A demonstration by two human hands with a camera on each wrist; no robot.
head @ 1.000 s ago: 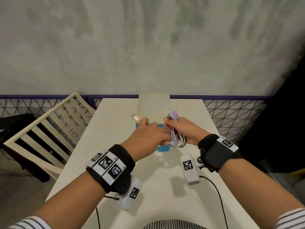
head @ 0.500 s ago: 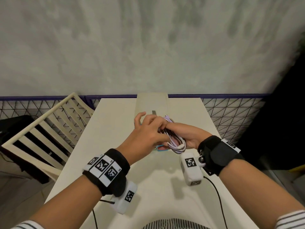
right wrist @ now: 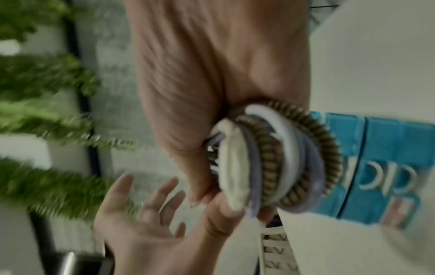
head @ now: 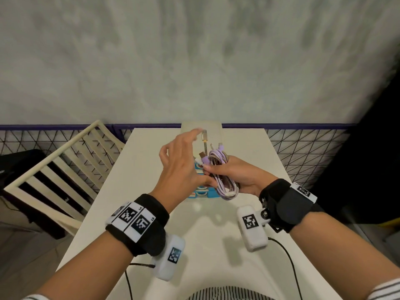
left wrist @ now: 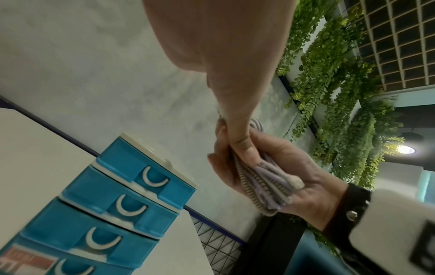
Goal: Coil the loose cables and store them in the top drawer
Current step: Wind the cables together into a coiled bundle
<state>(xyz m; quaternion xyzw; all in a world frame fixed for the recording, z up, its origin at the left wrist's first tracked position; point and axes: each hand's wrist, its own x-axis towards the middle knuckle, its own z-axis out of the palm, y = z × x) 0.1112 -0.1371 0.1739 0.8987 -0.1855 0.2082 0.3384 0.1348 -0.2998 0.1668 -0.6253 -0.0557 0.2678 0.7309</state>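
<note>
Coiling: nearing its end, by the look of it; the right hand (head: pixel 236 176) is gripping a bundle of cables (head: pixel 220 176), purple, white and striped ones wound together into loops.
Loose ends: several plugs (head: pixel 204 135) are still sticking up out of the bundle, so a last tuck is probably remaining.
Left hand (head: pixel 179 167): its fingers are spreading wide and gripping nothing; only the thumb (left wrist: pixel 240 147) is pressing against the bundle in the right palm.
Bundle's place: it is hanging in the air just above the small blue drawer unit (left wrist: pixel 132 178), which is standing on the bench (head: pixel 151 148); it is not resting on anything.
Top drawer (left wrist: pixel 150 167): showing closed in the left wrist view, like the drawers (left wrist: pixel 122 202) below it.
Storing: not yet begun, judging by the shut drawer.
Still to do: one hand is going to have to pull the top drawer open, then the bundle is going in and the drawer is getting pushed shut.
Risk: the springy loops may be loosening once the grip is easing.
</note>
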